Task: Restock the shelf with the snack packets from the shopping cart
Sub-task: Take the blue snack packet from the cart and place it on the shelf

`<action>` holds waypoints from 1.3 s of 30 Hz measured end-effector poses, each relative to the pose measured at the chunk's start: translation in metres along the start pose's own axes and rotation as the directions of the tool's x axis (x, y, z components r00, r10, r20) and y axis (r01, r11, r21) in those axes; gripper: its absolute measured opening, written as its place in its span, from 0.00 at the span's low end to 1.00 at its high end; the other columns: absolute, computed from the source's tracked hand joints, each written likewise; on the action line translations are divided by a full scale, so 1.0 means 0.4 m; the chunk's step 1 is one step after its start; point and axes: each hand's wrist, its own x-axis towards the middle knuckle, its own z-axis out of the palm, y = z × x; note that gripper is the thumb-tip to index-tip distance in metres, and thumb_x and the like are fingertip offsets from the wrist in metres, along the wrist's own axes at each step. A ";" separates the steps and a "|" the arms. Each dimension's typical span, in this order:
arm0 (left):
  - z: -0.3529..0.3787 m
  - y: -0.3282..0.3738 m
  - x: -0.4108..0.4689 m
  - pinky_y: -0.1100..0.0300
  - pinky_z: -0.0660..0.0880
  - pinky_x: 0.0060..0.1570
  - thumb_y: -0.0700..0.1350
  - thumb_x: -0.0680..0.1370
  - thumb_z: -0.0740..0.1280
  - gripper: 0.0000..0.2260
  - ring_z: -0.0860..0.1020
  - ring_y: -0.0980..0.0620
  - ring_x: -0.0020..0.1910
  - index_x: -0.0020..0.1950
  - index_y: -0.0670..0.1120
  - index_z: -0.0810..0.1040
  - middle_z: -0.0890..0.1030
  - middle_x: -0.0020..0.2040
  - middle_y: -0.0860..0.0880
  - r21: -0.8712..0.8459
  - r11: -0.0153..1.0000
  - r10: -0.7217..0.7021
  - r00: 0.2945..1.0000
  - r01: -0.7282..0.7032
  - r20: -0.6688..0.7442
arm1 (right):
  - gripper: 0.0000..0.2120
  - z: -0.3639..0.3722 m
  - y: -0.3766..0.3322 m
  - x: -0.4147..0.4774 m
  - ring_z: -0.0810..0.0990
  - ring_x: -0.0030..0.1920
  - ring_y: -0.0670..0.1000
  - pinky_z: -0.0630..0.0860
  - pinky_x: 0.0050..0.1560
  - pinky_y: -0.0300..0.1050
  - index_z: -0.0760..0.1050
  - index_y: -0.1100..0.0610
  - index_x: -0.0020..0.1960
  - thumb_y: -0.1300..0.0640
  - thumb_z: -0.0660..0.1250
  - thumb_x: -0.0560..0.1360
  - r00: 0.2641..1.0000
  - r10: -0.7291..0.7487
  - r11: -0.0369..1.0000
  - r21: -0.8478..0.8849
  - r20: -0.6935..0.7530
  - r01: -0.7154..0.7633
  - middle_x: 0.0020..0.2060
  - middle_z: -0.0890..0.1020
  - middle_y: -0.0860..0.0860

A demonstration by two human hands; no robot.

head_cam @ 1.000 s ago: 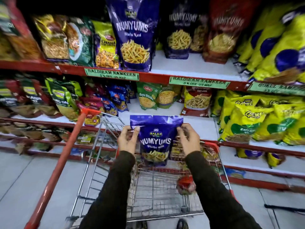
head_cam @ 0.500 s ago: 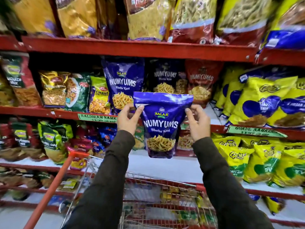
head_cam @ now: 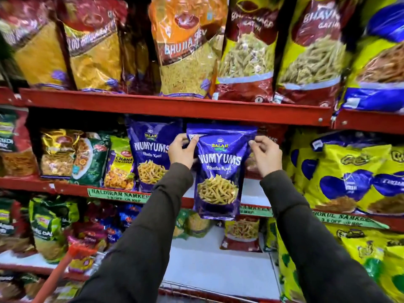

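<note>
I hold a purple Numyums snack packet (head_cam: 219,171) upright in front of the middle red shelf (head_cam: 70,189). My left hand (head_cam: 182,149) pinches its top left corner and my right hand (head_cam: 265,153) pinches its top right corner. The packet's bottom hangs below the shelf edge. A matching purple Numyums packet (head_cam: 149,154) stands on that shelf just to the left. Only the shopping cart's orange handle (head_cam: 63,270) and a strip of its rim (head_cam: 196,291) show at the bottom.
The upper shelf (head_cam: 175,106) carries large orange and maroon snack bags (head_cam: 183,51) right above my hands. Yellow and blue packets (head_cam: 349,178) fill the right side. Gold and green packets (head_cam: 76,158) sit to the left. A bare white shelf board (head_cam: 218,270) lies below.
Both hands have lifted the purple packet from the cart up to the middle shelf, beside the matching packet. My view has tilted upward, so the cart has nearly left the frame.
</note>
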 end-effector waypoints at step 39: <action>0.146 -0.145 0.064 0.47 0.53 0.75 0.59 0.80 0.53 0.28 0.54 0.46 0.79 0.78 0.53 0.52 0.54 0.80 0.49 -0.261 0.903 -0.341 0.939 0.341 0.048 | 0.13 0.129 0.185 0.104 0.67 0.71 0.58 0.61 0.73 0.56 0.73 0.47 0.60 0.46 0.57 0.78 0.931 0.339 0.919 0.163 0.134 -0.358 0.71 0.69 0.54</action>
